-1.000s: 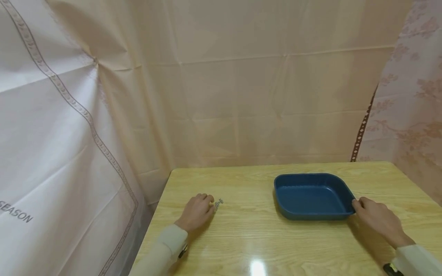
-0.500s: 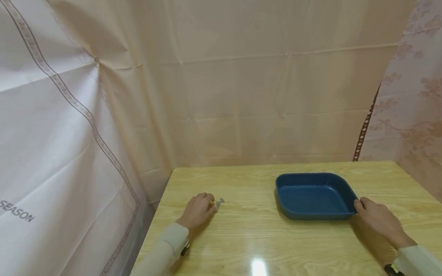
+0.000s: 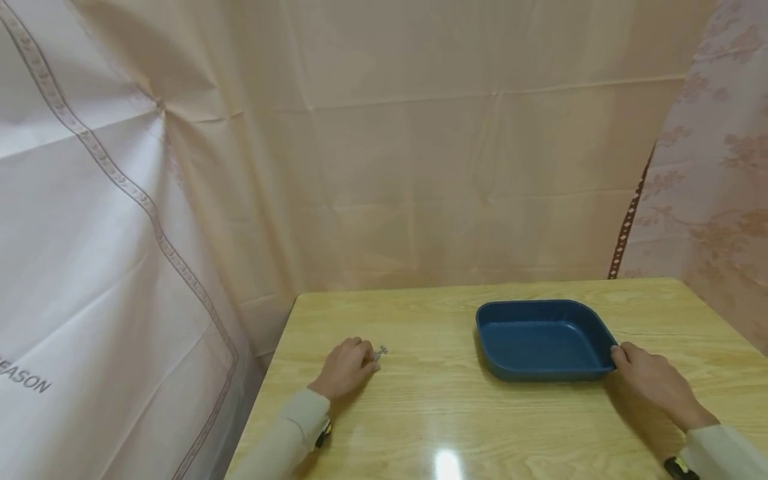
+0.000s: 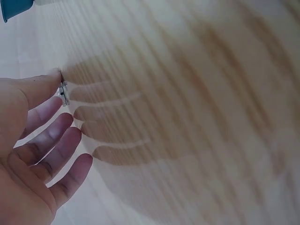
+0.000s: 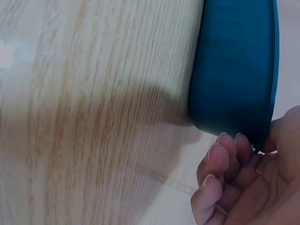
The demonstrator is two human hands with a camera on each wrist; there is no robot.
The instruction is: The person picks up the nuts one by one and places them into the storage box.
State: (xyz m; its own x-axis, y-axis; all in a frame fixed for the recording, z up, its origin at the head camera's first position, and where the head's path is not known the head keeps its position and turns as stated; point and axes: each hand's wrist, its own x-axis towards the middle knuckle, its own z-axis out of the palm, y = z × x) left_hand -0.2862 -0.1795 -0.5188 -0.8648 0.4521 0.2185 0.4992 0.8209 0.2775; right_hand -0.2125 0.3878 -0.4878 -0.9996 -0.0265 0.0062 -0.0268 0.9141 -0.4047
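Note:
A small silvery openwork metal piece [image 3: 382, 351] lies on the left part of the wooden table. My left hand [image 3: 343, 368] pinches it between thumb and index finger, the other fingers spread loosely behind. In the left wrist view the metal piece [image 4: 64, 92] shows jointed bits between those two fingertips, right at the tabletop. On the right stands a dark blue rectangular tray [image 3: 543, 343] with rounded corners and nothing in it. My right hand [image 3: 657, 383] grips its near right corner, thumb over the rim and fingers curled underneath, as the right wrist view shows.
The light wooden table [image 3: 420, 413] reaches back to a beige cloth [image 3: 408, 147]. A white printed cloth [image 3: 90, 267] hangs along the left side, and a floral one [image 3: 720, 173] on the right. Dark bands sit at both wrists.
The left thumb and index finger have closed in on the metal piece, covering part of it. The tray and the right hand's hold stay the same.

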